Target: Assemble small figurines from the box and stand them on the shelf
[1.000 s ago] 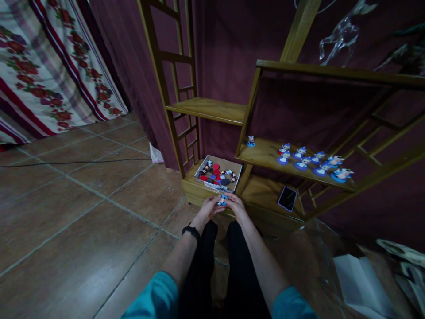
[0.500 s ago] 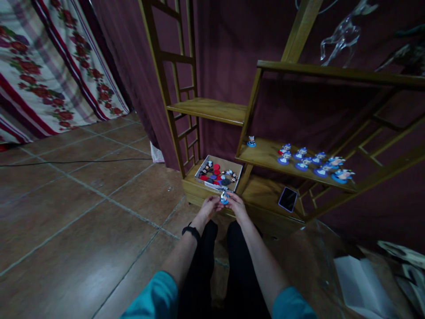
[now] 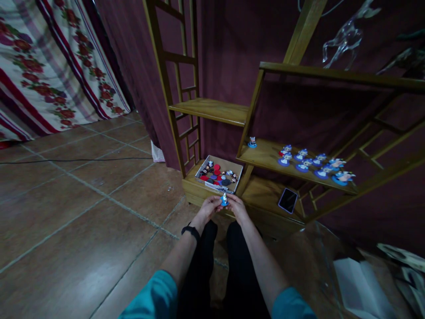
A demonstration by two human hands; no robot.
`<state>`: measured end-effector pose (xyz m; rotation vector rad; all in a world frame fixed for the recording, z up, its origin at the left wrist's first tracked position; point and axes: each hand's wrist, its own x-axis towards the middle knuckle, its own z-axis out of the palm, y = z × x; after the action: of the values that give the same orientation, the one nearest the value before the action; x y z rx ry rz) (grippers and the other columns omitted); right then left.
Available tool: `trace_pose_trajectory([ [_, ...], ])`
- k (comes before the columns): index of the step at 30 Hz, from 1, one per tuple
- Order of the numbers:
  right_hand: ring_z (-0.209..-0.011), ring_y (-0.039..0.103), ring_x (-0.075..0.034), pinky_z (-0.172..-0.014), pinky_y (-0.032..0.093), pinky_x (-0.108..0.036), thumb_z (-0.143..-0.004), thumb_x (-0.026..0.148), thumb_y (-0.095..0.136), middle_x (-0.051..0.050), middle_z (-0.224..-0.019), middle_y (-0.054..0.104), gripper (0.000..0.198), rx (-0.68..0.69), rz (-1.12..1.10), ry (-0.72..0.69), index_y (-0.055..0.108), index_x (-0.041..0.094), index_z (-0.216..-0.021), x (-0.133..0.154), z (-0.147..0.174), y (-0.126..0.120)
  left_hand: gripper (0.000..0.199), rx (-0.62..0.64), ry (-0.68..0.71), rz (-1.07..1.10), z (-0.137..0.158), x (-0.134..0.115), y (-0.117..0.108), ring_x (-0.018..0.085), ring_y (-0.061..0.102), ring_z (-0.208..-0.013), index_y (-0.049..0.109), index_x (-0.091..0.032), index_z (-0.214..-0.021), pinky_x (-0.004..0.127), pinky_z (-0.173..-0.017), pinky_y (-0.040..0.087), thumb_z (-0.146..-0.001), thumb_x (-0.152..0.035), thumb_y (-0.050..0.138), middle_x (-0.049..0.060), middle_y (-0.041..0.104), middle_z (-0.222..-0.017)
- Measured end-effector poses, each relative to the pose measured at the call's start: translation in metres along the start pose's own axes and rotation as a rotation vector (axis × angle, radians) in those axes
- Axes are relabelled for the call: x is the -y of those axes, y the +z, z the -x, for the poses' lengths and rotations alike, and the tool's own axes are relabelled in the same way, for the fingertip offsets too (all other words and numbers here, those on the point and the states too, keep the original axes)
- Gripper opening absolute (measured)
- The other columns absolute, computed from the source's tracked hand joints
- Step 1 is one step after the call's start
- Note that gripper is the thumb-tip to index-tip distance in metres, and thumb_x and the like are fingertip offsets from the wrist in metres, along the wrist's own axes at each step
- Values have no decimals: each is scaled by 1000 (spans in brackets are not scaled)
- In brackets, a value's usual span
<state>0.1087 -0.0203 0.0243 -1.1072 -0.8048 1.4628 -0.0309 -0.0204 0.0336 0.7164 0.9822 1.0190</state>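
Between my two hands is a small figurine (image 3: 225,199) with a white upper part and a round blue base. My left hand (image 3: 210,208) pinches it from the left, and my right hand (image 3: 237,206) grips it from the right. Just beyond my hands, a shallow cardboard box (image 3: 239,169) on the low shelf contains several small figures and red, purple and dark discs. To the right, several figurines (image 3: 303,164) on purple and blue bases stand on the middle shelf (image 3: 262,153). A single small figurine (image 3: 252,142) on a blue base is at that shelf's left end.
A dark-screened phone (image 3: 287,200) lies on the lower shelf at right. Above stands a clear glass animal (image 3: 343,40) on the upper board (image 3: 332,75). A thin black cable (image 3: 76,160) crosses the tiled floor at left. White paper-like material (image 3: 361,283) lies at lower right.
The figurine has been turned between my fingers, so a whiter side and more of its blue base show. Both hands keep hold of it in almost the same place.
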Motion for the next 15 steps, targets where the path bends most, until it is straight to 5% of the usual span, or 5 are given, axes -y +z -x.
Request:
trace_pose_trajectory([
  [15, -68, 62, -15, -61, 49, -26, -57, 33, 75, -4, -83, 68, 30, 60, -3, 54, 66, 19, -82, 9, 9, 7, 23, -92, 71, 14, -3, 2, -4, 7, 51, -44, 64, -13, -84, 19, -46, 38, -63, -19, 69, 0, 60, -55],
])
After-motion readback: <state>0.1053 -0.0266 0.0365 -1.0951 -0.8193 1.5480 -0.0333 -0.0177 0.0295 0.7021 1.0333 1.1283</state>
